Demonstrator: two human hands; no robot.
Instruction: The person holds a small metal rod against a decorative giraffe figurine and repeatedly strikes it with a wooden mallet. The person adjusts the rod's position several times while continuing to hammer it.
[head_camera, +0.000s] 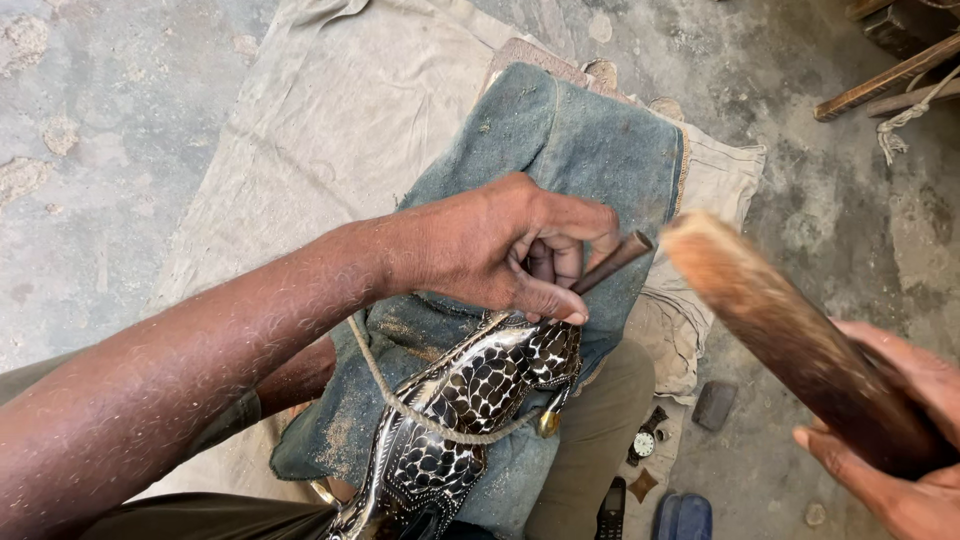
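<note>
Carving: a black patterned carving (470, 400) was lain on blue cloth (560, 150), near centre.
Left hand (490, 250): clamped on chisel (610, 262).
Right hand (900, 440): closed round mallet (790, 340).
Advice: chisel best kept steady, struck squarely.

Two bare hands in view: left hand (500, 250), right hand (900, 450). One thin dark metal punch (610, 262); one blurred brown wooden mallet (790, 340); one black carved piece with pale scale pattern (470, 400); one twisted rope (400, 395); one folded blue-green cloth (580, 140). On the floor: one small wristwatch (645, 443), one dark phone (612, 510), one small dark rectangular block (714, 405).
</note>
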